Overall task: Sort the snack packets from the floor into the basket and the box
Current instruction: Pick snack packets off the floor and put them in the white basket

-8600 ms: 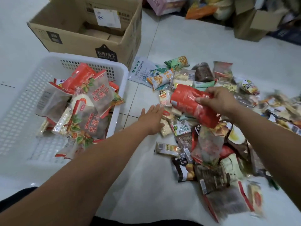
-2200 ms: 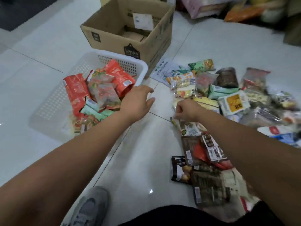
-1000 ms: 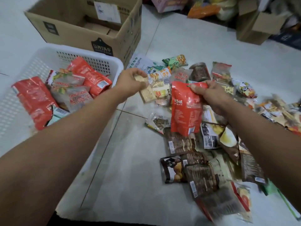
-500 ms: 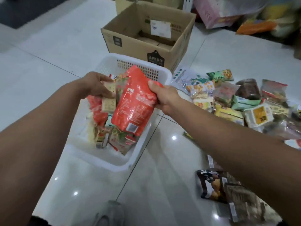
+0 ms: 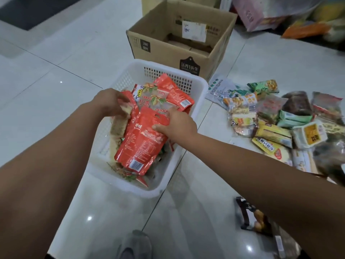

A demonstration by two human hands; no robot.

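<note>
Fingers (image 5: 158,127) of right hand (image 5: 175,126) pinched red packet (image 5: 141,141) over basket (image 5: 200,101), long axis running near-far; left hand (image 5: 110,104) fingers clamped pale packet (image 5: 119,124) just left.

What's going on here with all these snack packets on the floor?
A person is sorting snacks. The right hand is laying a big red pouch into the white basket, which already holds several red packets. The left hand holds a pale cracker packet over the same basket. The cardboard box stands just behind the basket; what it holds is hard to tell. A pile of loose packets lies unsorted on the floor to the right.
</note>
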